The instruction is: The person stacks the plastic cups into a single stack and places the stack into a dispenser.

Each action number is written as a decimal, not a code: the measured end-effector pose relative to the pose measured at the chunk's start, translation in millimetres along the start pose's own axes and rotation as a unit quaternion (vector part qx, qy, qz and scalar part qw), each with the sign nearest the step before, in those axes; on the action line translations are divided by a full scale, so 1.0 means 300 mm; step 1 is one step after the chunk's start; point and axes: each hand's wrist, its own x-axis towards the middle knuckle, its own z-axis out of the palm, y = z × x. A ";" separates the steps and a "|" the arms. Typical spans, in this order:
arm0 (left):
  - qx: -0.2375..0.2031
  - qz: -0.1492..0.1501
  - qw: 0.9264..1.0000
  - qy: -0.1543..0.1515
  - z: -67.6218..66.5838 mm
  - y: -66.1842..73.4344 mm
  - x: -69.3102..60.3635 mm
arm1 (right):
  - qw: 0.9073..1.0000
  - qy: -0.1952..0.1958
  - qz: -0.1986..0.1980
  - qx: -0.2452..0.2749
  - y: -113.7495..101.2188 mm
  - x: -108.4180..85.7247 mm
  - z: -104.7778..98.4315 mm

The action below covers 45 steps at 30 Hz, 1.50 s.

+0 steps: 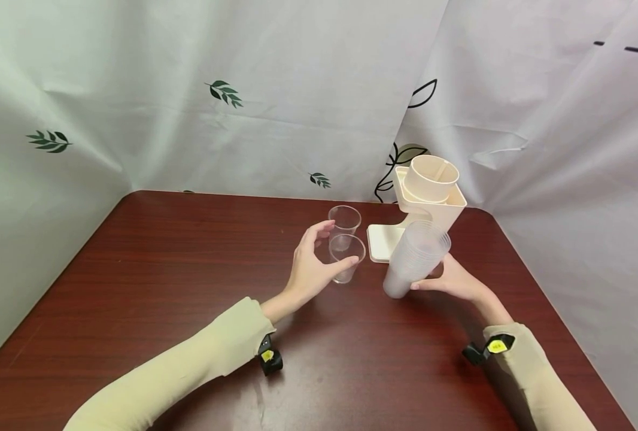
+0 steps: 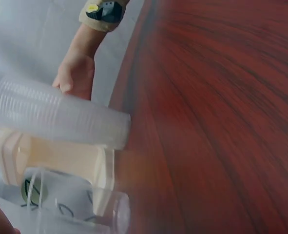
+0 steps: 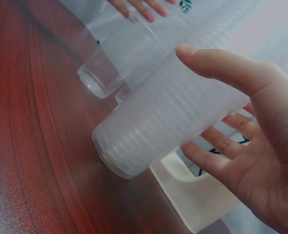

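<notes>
A tall stack of clear plastic cups [image 1: 416, 257] leans to the right in the head view. My right hand [image 1: 453, 278] grips it from the right, thumb on the near side and fingers around the far side, as the right wrist view shows. Two single clear cups stand left of the stack, a near cup [image 1: 345, 274] and a far cup [image 1: 346, 216] behind it. My left hand [image 1: 315, 263] is spread beside them, its thumb by the near cup's rim and its fingertips by the far cup. Contact with either rim is hard to make out.
A cream-coloured stand [image 1: 383, 242] with a round cup-like holder [image 1: 432, 179] on top stands behind the stack. The dark red wooden table [image 1: 190, 257] stretches left and forward. Pale patterned curtains [image 1: 276, 120] hang at its back and sides.
</notes>
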 end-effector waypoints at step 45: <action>-0.041 -0.126 0.988 -0.080 0.058 -0.122 0.004 | 1.000 0.009 0.021 -0.012 -0.003 -0.003 0.000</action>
